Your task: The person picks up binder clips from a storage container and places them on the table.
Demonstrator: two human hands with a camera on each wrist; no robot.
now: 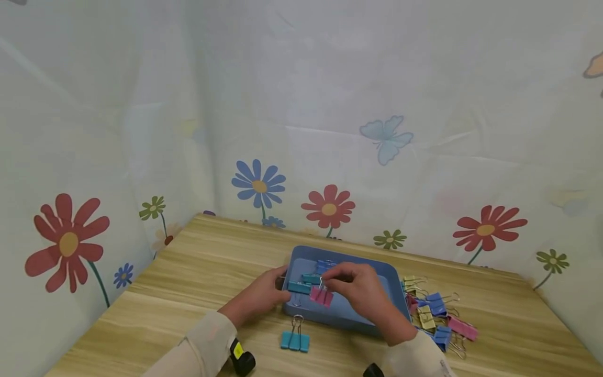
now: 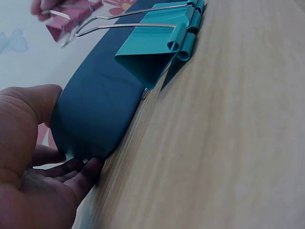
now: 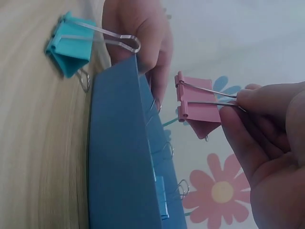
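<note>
A pink binder clip (image 1: 321,296) hangs over the blue tray (image 1: 339,315), pinched by one wire handle between thumb and fingers of my right hand (image 1: 365,293). In the right wrist view the clip's pink body (image 3: 198,102) is apart from the tray's wall. My left hand (image 1: 260,294) grips the tray's left end, its thumb on one side and fingers on another. Inside the tray lie teal binder clips (image 1: 299,287) and a blue binder clip (image 1: 326,266), partly hidden behind the right hand. A teal binder clip (image 1: 295,341) stands on the table in front of the tray.
Right of the tray lies a loose pile of several binder clips, among them a yellow one (image 1: 426,317), a blue one (image 1: 442,337) and a pink one (image 1: 462,328). The wooden table (image 1: 188,293) meets a flower-printed curtain (image 1: 292,104) at the back and left.
</note>
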